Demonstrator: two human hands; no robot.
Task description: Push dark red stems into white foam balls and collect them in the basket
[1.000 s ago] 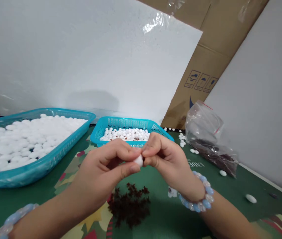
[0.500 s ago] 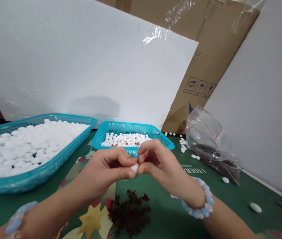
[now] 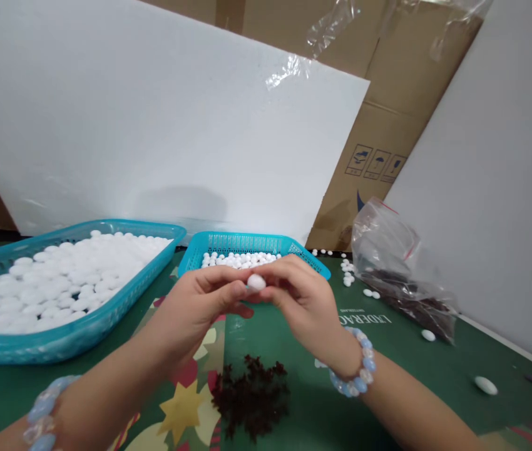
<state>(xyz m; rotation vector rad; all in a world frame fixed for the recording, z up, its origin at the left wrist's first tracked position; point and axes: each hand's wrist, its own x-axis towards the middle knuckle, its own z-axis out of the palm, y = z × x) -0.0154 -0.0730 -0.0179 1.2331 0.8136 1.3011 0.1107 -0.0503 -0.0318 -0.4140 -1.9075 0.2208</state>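
Observation:
A small white egg-shaped piece (image 3: 256, 282) is held between both hands in front of the small basket. My left hand (image 3: 207, 297) has its thumb and fingertips closed on the piece's left side. From the right, my right hand (image 3: 301, 297) grips it with thumb and index finger. Below them on the table lies a heap of small dark red pieces (image 3: 251, 401) with pointed edges. Beyond my hands, the small blue-green basket (image 3: 317, 266) holds many similar white pieces (image 3: 235, 260), partly hidden by my fingers.
A larger blue-green basket (image 3: 120, 318) full of white pieces stands at the left. On the right lies a clear plastic bag (image 3: 402, 294) with dark red contents. Loose white pieces (image 3: 485, 385) are scattered nearby. Cardboard (image 3: 411, 69) and a white board (image 3: 167, 125) stand behind.
My hands have risen slightly, and the white piece has moved up and now shows more fully between my fingertips. Small dark red stars seen in the small basket are now hidden.

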